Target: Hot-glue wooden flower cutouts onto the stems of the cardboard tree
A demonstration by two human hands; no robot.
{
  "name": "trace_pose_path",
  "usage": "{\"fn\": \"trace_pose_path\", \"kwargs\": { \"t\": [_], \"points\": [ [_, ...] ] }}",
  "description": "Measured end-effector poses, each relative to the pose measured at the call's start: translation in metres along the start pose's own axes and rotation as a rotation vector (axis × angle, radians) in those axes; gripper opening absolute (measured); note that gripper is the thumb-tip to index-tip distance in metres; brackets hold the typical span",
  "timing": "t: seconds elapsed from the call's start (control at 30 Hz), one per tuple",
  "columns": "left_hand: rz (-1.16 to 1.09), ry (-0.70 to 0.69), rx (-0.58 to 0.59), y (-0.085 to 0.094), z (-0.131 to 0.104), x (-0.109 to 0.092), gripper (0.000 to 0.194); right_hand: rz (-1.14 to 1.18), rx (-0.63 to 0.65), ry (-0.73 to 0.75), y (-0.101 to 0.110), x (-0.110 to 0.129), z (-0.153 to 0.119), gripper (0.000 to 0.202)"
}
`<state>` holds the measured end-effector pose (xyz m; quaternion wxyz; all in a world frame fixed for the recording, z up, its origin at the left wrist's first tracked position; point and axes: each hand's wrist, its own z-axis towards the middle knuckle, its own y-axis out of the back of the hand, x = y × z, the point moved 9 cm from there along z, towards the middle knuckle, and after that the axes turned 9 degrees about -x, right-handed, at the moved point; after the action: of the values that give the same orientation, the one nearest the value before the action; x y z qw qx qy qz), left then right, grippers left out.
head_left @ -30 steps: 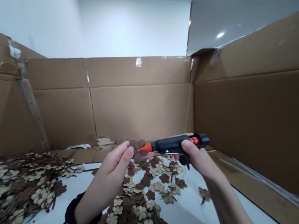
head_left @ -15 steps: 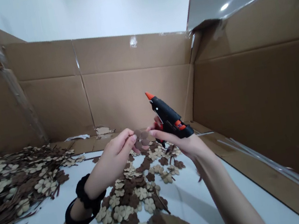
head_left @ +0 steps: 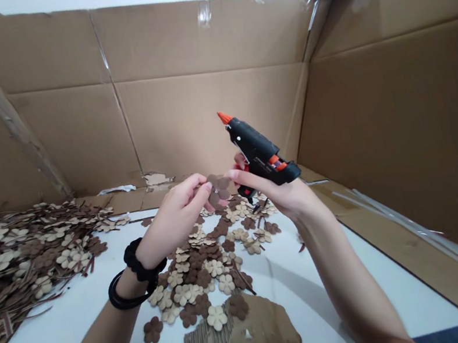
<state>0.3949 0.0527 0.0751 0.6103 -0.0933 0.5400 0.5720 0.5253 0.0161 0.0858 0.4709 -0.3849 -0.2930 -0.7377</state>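
Between the thumb and fingers of my left hand (head_left: 185, 203) is a brown flower cutout (head_left: 219, 191), held up above the table. My right hand (head_left: 274, 187) is wrapped round a black glue gun (head_left: 257, 147) with an orange nozzle that points up and to the left. The thumb of my right hand reaches to the flower's right edge; whether it also grips the petal I cannot tell. Beneath both hands lies a loose spread of brown and cream flower cutouts (head_left: 197, 269). A torn cardboard piece (head_left: 262, 337) with a small whitish blob on it lies near the front edge.
A large heap of flower cutouts and thin strips (head_left: 36, 259) covers the table's left side. Tall cardboard walls (head_left: 208, 104) enclose the white table (head_left: 296, 301) at the back and sides. Clear glue sticks (head_left: 427, 237) lie along the right side.
The view has tilted down, showing more of the cardboard piece and the table's front edge. Both hands keep their holds on the flower and the glue gun.
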Motion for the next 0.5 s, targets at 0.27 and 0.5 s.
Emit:
{"fn": "trace_pose_path", "kwargs": {
  "t": [0.27, 0.5],
  "points": [
    [0.193, -0.111, -0.014, 0.008, 0.021, 0.024, 0.041, 0.004, -0.036, 0.042, 0.008, 0.001, 0.003, 0.022],
    [0.868, 0.083, 0.403, -0.053, 0.033, 0.167, 0.013, 0.024, -0.1, 0.086, 0.016, 0.002, 0.007, 0.023]
  ]
}}
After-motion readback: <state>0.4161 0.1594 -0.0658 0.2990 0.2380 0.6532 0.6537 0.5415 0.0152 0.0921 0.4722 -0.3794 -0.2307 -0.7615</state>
